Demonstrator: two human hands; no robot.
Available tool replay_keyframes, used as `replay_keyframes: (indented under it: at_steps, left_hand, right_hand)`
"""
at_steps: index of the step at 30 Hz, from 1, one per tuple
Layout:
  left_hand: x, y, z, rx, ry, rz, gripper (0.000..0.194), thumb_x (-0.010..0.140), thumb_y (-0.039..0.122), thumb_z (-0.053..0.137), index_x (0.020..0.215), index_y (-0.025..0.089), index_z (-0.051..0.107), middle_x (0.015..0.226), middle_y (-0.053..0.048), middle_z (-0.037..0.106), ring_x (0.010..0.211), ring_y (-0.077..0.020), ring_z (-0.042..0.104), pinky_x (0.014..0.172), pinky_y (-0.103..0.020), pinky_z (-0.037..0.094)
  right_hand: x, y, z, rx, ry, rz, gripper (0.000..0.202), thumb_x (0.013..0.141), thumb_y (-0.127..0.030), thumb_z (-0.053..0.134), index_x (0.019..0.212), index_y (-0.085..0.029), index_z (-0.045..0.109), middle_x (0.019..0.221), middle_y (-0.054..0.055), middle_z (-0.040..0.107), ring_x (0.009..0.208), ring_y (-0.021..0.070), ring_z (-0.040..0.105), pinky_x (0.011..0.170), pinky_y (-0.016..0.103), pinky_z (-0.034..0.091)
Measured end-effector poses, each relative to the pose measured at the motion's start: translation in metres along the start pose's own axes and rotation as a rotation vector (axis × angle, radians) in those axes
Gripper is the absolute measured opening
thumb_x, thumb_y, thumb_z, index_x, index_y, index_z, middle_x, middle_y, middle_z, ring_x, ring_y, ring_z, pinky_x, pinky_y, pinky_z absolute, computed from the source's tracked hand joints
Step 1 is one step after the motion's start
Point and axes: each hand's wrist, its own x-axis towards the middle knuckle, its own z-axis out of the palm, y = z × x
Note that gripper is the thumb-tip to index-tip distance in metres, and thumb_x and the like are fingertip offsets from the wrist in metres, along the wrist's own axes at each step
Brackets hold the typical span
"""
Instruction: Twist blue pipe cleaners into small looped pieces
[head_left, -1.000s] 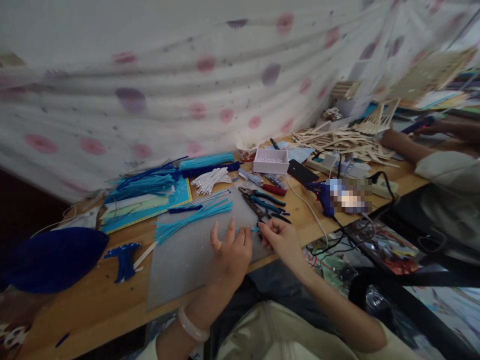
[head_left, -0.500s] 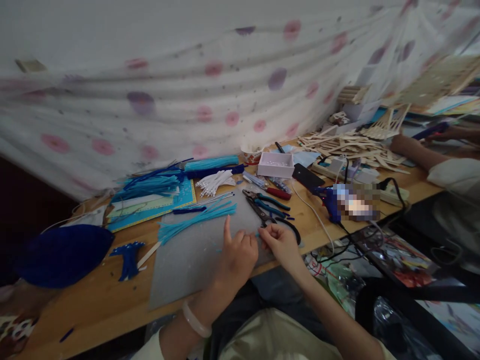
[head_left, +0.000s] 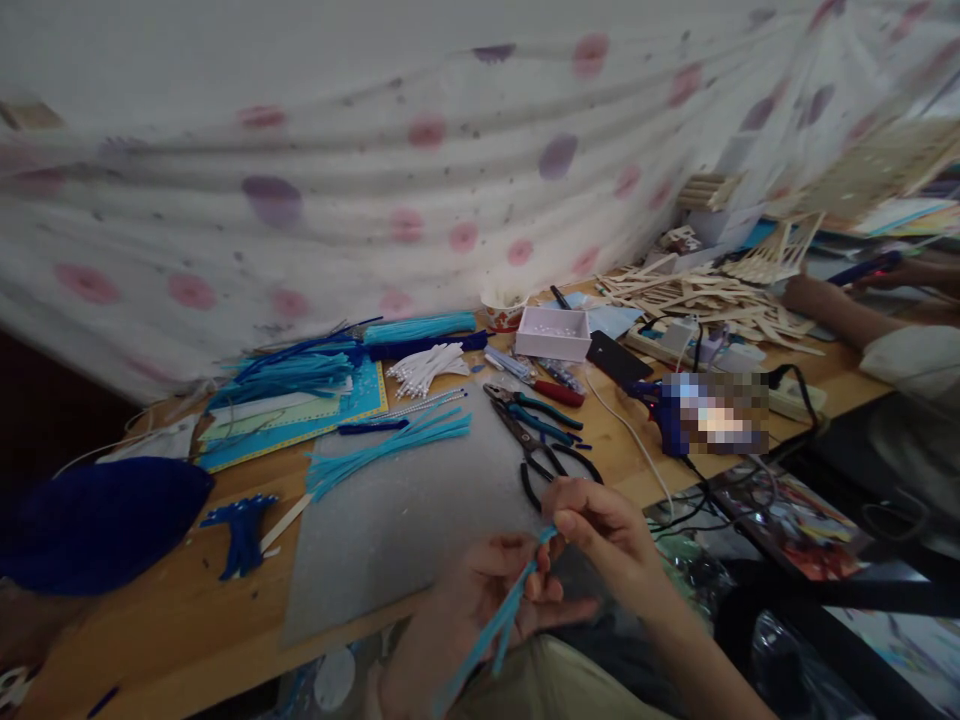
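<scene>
Light blue pipe cleaners (head_left: 489, 634) run through my hands in front of my lap, their loose ends hanging down toward the lower left. My right hand (head_left: 604, 525) pinches their upper end between thumb and fingers. My left hand (head_left: 472, 595), blurred in part, is closed on the strands just below. Beyond my right hand lie black-handled scissors (head_left: 538, 455) and blue-handled pliers (head_left: 536, 412). On the grey mat (head_left: 367, 550) rests a bunch of light blue pipe cleaners (head_left: 382, 450).
At left sit a dark blue fuzzy piece (head_left: 105, 520) and a dark blue pipe-cleaner bundle (head_left: 241, 530). A white box (head_left: 553, 335) of small beads stands behind the tools. At right are wooden sticks (head_left: 697, 300), a power strip (head_left: 795, 400) with cables, and another person's hand (head_left: 810, 290).
Both hands have moved down and toward my body, off the mat. My left index finger no longer points up, and the pipe cleaners' hanging ends now show. The view has shifted slightly.
</scene>
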Motion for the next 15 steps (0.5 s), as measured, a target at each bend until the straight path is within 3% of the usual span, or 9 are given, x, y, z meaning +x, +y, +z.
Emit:
replay_keyframes:
  at_steps: [3, 5, 8, 10, 13, 15]
  left_hand:
    - [0.000, -0.028, 0.002, -0.332, -0.062, -0.009, 0.009, 0.077, 0.018, 0.070, 0.067, 0.016, 0.070, 0.048, 0.006, 0.057, 0.058, -0.0100, 0.063, 0.093, -0.040, 0.049]
    - [0.002, -0.038, 0.003, -0.333, -0.031, 0.049, 0.010, 0.073, 0.020, 0.075, 0.064, 0.017, 0.071, 0.046, 0.006, 0.057, 0.057, -0.0101, 0.063, 0.093, -0.039, 0.049]
    - [0.006, -0.033, 0.003, -0.106, 0.076, 0.230, 0.020, 0.056, 0.026, 0.087, 0.057, 0.015, 0.071, 0.046, 0.003, 0.062, 0.052, -0.0120, 0.063, 0.089, -0.036, 0.052]
    - [0.008, -0.023, 0.000, 0.067, 0.149, 0.341, 0.025, 0.052, 0.031, 0.089, 0.057, 0.015, 0.071, 0.053, -0.001, 0.069, 0.050, -0.0140, 0.065, 0.078, -0.033, 0.054]
    - [0.003, -0.009, -0.005, 0.345, 0.239, 0.409, 0.027, 0.060, 0.040, 0.085, 0.064, 0.016, 0.074, 0.066, -0.007, 0.075, 0.058, -0.0207, 0.069, 0.064, -0.033, 0.054]
    - [-0.003, -0.004, -0.005, 0.634, 0.329, 0.515, 0.023, 0.071, 0.040, 0.078, 0.069, 0.017, 0.075, 0.071, -0.009, 0.076, 0.070, -0.0242, 0.071, 0.071, -0.036, 0.054]
  right_hand:
    - [0.001, -0.003, 0.004, -0.063, 0.058, -0.180, 0.026, 0.092, -0.036, 0.057, 0.071, -0.021, 0.060, 0.063, 0.000, 0.056, 0.062, 0.0149, 0.053, 0.058, 0.027, 0.043]
    - [0.003, -0.006, 0.003, -0.130, 0.029, -0.182, 0.027, 0.092, -0.037, 0.056, 0.071, -0.021, 0.061, 0.063, 0.000, 0.057, 0.064, 0.0153, 0.053, 0.060, 0.028, 0.042]
    - [0.007, -0.008, -0.004, -0.179, -0.013, 0.007, 0.037, 0.096, -0.044, 0.047, 0.074, -0.020, 0.064, 0.065, 0.001, 0.059, 0.063, 0.0153, 0.055, 0.058, 0.027, 0.042]
    - [0.009, -0.010, -0.008, -0.170, 0.026, 0.138, 0.048, 0.098, -0.049, 0.036, 0.078, -0.019, 0.066, 0.066, 0.002, 0.061, 0.062, 0.0154, 0.056, 0.057, 0.027, 0.042]
    - [0.009, -0.016, -0.010, -0.208, 0.112, 0.229, 0.053, 0.098, -0.052, 0.032, 0.071, -0.018, 0.063, 0.062, 0.002, 0.059, 0.060, 0.0149, 0.055, 0.058, 0.027, 0.042]
    - [0.008, -0.020, -0.009, -0.289, 0.108, 0.255, 0.051, 0.096, -0.053, 0.038, 0.063, -0.019, 0.057, 0.059, 0.000, 0.053, 0.059, 0.0138, 0.051, 0.056, 0.025, 0.040]
